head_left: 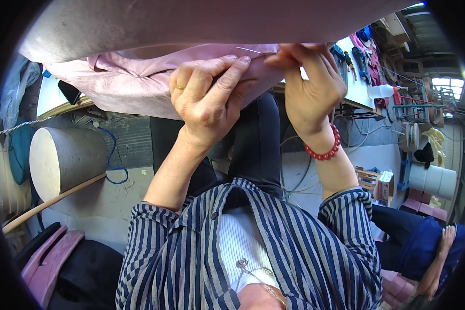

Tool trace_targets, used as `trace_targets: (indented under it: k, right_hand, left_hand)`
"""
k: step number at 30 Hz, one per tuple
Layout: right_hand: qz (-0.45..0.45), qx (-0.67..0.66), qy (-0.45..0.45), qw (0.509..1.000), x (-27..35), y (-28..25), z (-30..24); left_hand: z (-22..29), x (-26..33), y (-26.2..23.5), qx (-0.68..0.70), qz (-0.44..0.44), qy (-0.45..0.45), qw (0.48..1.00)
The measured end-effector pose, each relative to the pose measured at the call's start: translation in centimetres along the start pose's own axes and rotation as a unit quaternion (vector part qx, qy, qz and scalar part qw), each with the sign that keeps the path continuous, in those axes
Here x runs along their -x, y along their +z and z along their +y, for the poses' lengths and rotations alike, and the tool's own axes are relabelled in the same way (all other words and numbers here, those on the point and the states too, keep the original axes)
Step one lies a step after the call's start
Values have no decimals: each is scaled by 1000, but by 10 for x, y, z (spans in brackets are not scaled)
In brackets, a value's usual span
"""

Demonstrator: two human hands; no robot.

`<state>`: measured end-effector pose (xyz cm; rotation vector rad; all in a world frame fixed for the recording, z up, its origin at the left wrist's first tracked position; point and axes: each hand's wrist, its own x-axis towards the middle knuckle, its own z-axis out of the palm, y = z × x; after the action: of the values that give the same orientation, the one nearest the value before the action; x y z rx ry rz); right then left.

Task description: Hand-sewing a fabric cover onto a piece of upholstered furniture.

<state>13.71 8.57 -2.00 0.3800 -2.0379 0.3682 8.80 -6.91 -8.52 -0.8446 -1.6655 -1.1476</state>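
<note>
A large piece of pale pink cloth (139,85) hangs over the edge of a work surface, filling the top of the view. My left hand (206,95) pinches a fold of that cloth between thumb and fingers. My right hand (307,85), with a red bead bracelet (325,150) on the wrist, pinches a thin silver needle (250,50) whose tip lies on the cloth right beside my left fingertips. Both forearms rise from striped sleeves at the bottom.
A thick grey roll (62,157) with a wooden stick lies at the left. Pink plastic stools (46,258) stand at lower left. A table with tools and a white squeeze bottle (382,90) is at upper right. Another person in dark blue (423,248) sits at lower right.
</note>
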Motion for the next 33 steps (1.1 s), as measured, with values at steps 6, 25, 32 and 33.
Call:
trace_targets:
  k: [6, 25, 32, 33]
  right_hand:
    - [-43, 116, -135, 983, -14, -10, -26]
    - [142, -291, 302, 897, 14, -42, -98]
    - [105, -303, 473, 820, 113, -120, -131]
    - [111, -292, 533, 786, 130, -131, -132]
  left_hand:
    - [-2, 5, -3, -3, 15, 10, 1000]
    - [12, -5, 4, -64, 33, -68, 995]
    - [9, 1, 6, -99, 25, -56, 993]
    - [9, 0, 8, -94, 22, -56, 994]
